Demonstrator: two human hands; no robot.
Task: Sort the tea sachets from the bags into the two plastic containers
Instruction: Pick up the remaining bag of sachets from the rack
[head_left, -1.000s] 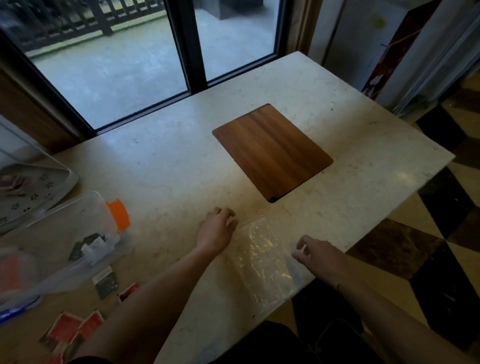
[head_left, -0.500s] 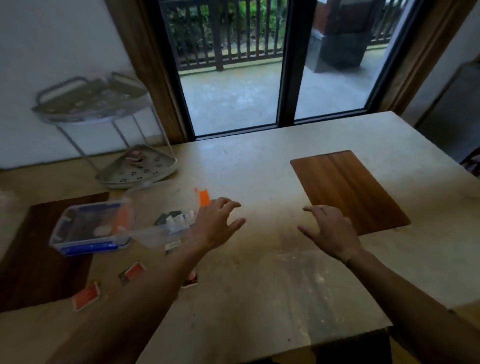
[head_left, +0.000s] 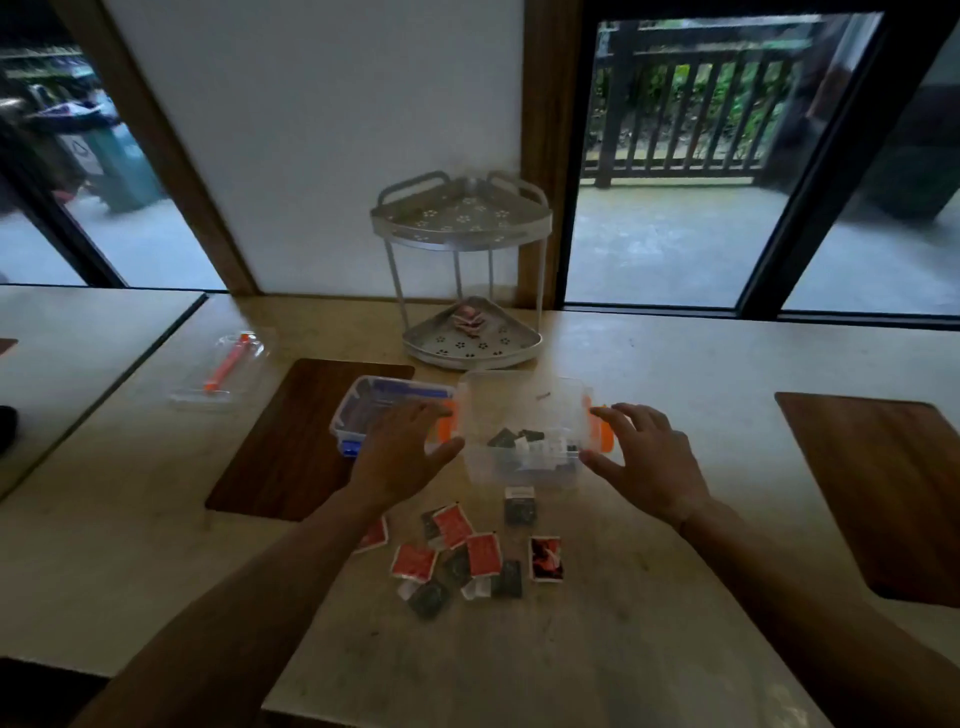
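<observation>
A clear plastic container with orange clips stands mid-table and holds several dark and white tea sachets. Left of it is a clear container with blue clips. My left hand hovers with spread fingers at the orange-clip container's left side. At that container's right side is my right hand, equally spread. Neither hand holds anything. Loose red and dark sachets lie scattered on the stone table in front of the containers.
A two-tier metal corner rack stands behind the containers with something reddish on its lower shelf. A clear lid with an orange clip lies far left. Dark wooden boards are set into the table at left and right.
My view has swung left from the plastic bag at the table edge to the containers. Both hands left the bag and now flank the orange-clip container.
</observation>
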